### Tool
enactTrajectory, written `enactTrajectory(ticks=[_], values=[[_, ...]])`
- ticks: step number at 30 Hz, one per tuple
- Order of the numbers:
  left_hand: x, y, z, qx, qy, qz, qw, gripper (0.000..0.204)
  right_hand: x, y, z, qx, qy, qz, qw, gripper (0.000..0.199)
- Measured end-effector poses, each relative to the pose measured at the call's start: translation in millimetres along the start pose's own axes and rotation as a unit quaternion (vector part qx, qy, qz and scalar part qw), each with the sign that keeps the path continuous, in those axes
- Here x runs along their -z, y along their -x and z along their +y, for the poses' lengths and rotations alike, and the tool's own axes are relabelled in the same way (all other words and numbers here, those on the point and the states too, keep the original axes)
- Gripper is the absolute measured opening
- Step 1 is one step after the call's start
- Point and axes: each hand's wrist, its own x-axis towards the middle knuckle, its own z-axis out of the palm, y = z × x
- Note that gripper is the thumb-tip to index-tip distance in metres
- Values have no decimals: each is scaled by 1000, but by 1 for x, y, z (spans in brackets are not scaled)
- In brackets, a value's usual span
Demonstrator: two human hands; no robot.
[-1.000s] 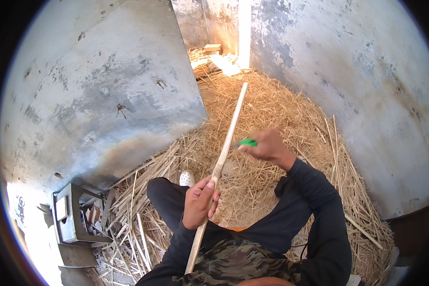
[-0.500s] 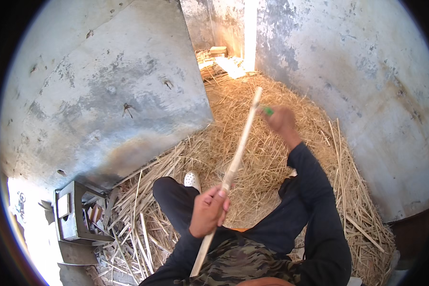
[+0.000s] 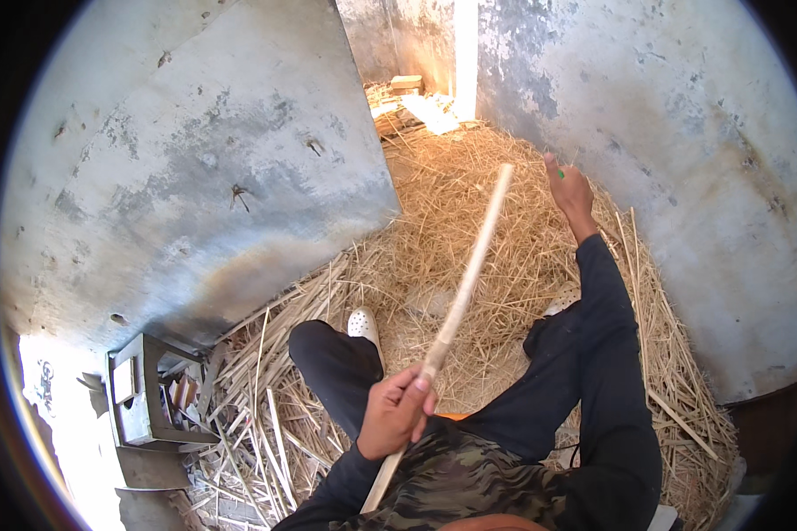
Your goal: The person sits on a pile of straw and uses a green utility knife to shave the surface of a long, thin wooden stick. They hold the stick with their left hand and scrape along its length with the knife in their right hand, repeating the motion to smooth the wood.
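Note:
A long pale wooden stick (image 3: 474, 265) slants up and away from my lap. My left hand (image 3: 395, 414) is closed around its lower part, and the near end rests by my left forearm and my camouflage-patterned front. The far end points up over the shavings. Off to the right of that end, my right hand (image 3: 572, 192) is closed on a small green-handled tool (image 3: 560, 174). Only a bit of green shows; the fingers hide most of the tool. The right hand is apart from the stick, with its arm stretched forward.
A heap of thin, straw-coloured shavings (image 3: 452, 203) spreads before my bent legs. Longer strips (image 3: 274, 425) lie at left, others (image 3: 651, 327) at right. A small wooden stool on its side (image 3: 150, 398) stands lower left. Weathered grey panels (image 3: 204, 159) and walls (image 3: 682, 177) enclose the spot.
My right hand has moved off the stick's far part, forward and to the right, with the green-handled tool. The stick's far end has shifted slightly right; my left hand keeps its hold.

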Motion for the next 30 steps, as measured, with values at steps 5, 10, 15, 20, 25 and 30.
enactTrajectory(ticks=[5, 10, 15, 20, 25, 30], values=[[26, -41, -18, -51, 64, 34, 996, 35, -17, 87, -66, 239, -100, -65, 964, 69], [22, -50, -7, -61, 62, 23, 996, 38, -4, 161, -118, 420, -98, -103, 896, 71], [17, -51, -7, -63, 54, 25, 996, 38, -19, 137, -99, 345, -54, -96, 932, 73], [17, -48, -3, -53, 71, 36, 995, 37, -6, 153, -121, 410, -64, -80, 906, 72], [15, -50, 2, -61, 43, 23, 997, 37, -19, 119, -105, 381, -56, -40, 922, 75], [13, -50, 3, -60, 39, 24, 997, 38, -22, 108, -102, 400, -30, -7, 916, 74]])
